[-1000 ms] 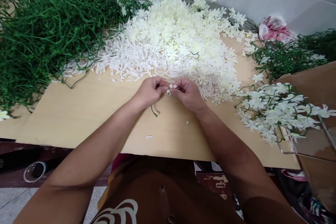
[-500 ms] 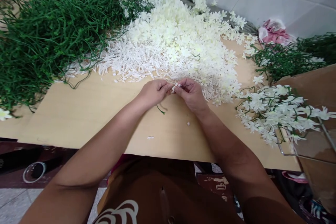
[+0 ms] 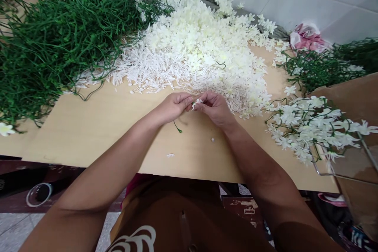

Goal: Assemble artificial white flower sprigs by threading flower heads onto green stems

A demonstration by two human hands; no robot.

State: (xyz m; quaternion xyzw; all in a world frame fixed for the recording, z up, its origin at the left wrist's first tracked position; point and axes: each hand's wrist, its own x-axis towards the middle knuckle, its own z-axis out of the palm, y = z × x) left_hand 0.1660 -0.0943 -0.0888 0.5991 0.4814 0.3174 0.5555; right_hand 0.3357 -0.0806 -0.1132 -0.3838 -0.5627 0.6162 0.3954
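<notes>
My left hand [image 3: 176, 106] is closed on a green artificial flower stem [image 3: 177, 126], whose lower end hangs below the fingers. Pinched in my right hand [image 3: 215, 107] is a small white artificial flower [image 3: 197, 104]. The fingertips of both hands almost meet around the flower, and the exact joint between flower and stem is hidden. Just beyond the hands lie a heap of thin white stamen pieces [image 3: 156, 67] and a larger pile of loose cream-white flowers [image 3: 197, 27].
Green stems [image 3: 79, 27] are heaped at the left. Flowers on stems [image 3: 310, 122] rest at the right by a cardboard box [image 3: 354, 98] and a metal wire frame [image 3: 325, 174]. A pink-and-white cloth [image 3: 307, 37] lies near the tiled wall [image 3: 295, 0]. Small white scraps dot the tabletop [image 3: 103, 126].
Both hands have stayed together with slight finger movement. The flower has tilted a little, and the hanging stem end has shifted slightly left and down.
</notes>
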